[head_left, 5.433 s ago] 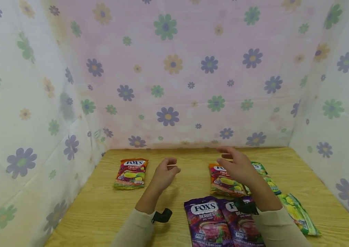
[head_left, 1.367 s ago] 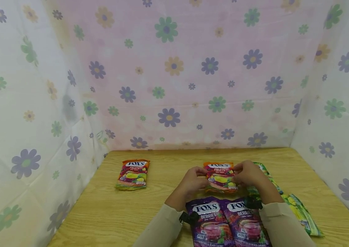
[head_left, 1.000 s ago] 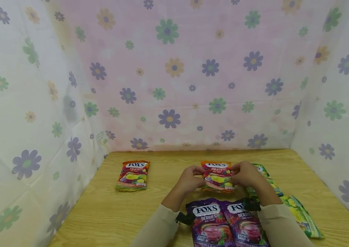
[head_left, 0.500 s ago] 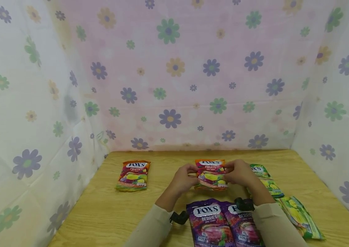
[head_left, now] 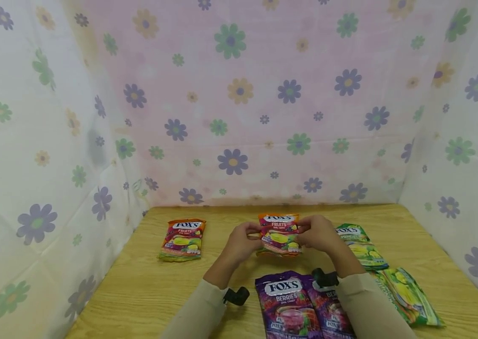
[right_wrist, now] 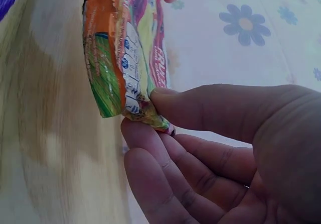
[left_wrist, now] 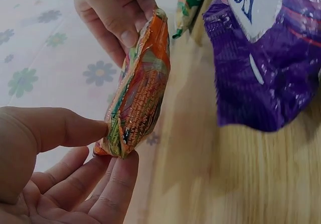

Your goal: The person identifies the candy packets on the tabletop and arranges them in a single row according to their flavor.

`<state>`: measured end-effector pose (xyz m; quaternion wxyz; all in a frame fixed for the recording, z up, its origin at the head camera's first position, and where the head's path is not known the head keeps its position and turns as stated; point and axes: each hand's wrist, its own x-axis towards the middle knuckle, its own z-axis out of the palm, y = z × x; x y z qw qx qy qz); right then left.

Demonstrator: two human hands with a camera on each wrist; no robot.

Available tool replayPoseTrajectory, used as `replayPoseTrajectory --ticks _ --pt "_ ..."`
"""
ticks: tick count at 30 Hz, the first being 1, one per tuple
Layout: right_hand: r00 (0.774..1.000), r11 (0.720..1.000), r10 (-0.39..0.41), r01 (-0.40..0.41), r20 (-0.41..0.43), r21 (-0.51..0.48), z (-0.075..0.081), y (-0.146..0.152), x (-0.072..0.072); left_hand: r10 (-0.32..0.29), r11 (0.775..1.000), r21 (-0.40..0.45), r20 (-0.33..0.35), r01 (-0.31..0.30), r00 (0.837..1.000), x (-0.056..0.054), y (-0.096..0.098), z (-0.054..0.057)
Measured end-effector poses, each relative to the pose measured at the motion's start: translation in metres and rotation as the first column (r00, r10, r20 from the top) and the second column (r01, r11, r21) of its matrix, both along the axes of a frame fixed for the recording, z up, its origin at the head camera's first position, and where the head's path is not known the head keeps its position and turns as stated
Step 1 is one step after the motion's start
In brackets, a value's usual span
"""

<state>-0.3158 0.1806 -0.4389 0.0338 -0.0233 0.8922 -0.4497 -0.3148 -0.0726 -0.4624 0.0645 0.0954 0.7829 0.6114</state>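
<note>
Both hands hold an orange and red candy bag [head_left: 279, 235] labelled FOX'S FRUITS, raised above the table. My left hand [head_left: 241, 241] pinches its left edge; in the left wrist view the thumb [left_wrist: 75, 128] lies on one face and fingertips on the other. My right hand [head_left: 318, 234] pinches the opposite edge, and the right wrist view shows the thumb [right_wrist: 200, 106] against the bag's printed front [right_wrist: 145, 48]. Below, purple FOX'S BERRIES bags [head_left: 287, 306] lie side by side, the right one partly hidden by the right forearm.
Another orange fruits bag [head_left: 183, 239] lies at the left on the wooden table [head_left: 137, 292]. Green and yellow bags [head_left: 408, 296] lie at the right, one [head_left: 359, 245] just beyond the right hand. Flower-patterned cloth [head_left: 230, 117] walls the back and both sides.
The hands came to the right-hand fruits bag, gripped it by both edges, lifted it and carried it leftward. The green bags at the right are now less covered.
</note>
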Motion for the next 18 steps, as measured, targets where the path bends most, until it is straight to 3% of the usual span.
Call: replayPoseTrajectory --ticks 6,18 --pt "0.999 0.999 0.033 -0.033 -0.004 -0.031 0.0 -0.008 -0.002 0.017 1.0 -0.015 -0.012 -0.017 1.0 -0.001 -0.009 0.002" --pt "1.0 0.993 0.02 -0.021 -0.013 -0.115 -0.005 -0.032 -0.009 0.062 0.998 0.016 -0.003 -0.062 0.998 -0.005 -0.033 -0.001"
